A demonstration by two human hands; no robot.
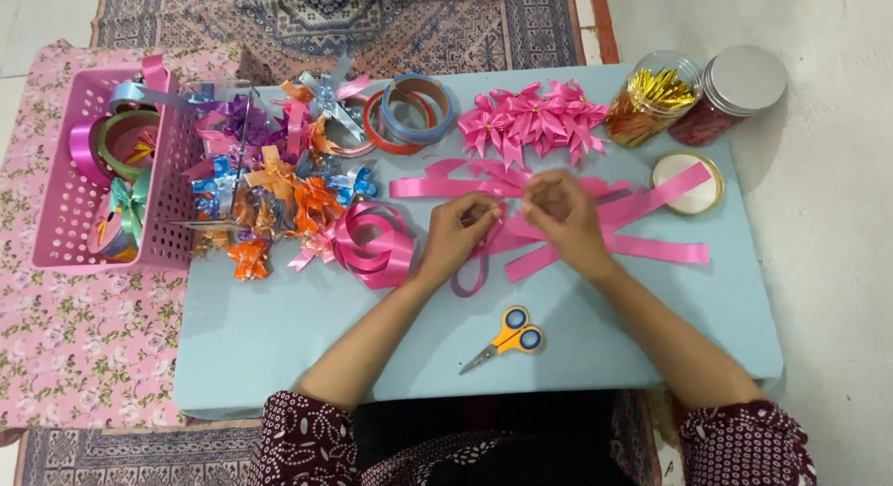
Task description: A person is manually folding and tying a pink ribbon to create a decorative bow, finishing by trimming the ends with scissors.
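A: Both hands were in at the middle of the light blue surface (279, 346). The left hand (458, 233) was pinched shut on the pink ribbon strips (642, 227), and the right hand (561, 218) was closed on the same bundle, just beside it.

B: Why so close together?

A: It looked as though the strips crossed right there, so the fingers held that crossing while the loose ends fanned out toward the right edge.

B: And the yellow-handled scissors (510, 337)?

A: They lay untouched near the front edge, between the forearms, within easy reach.

B: What sat behind the hands?

A: A row of finished pink bows (538, 121) along the back edge, with two lidded jars (693, 95) at the back right corner and a ribbon spool (686, 183) just in front of them. Mixed coloured bows (279, 193) were heaped to the left, beside a pink basket (74, 216) of ribbon rolls hanging off the left edge.
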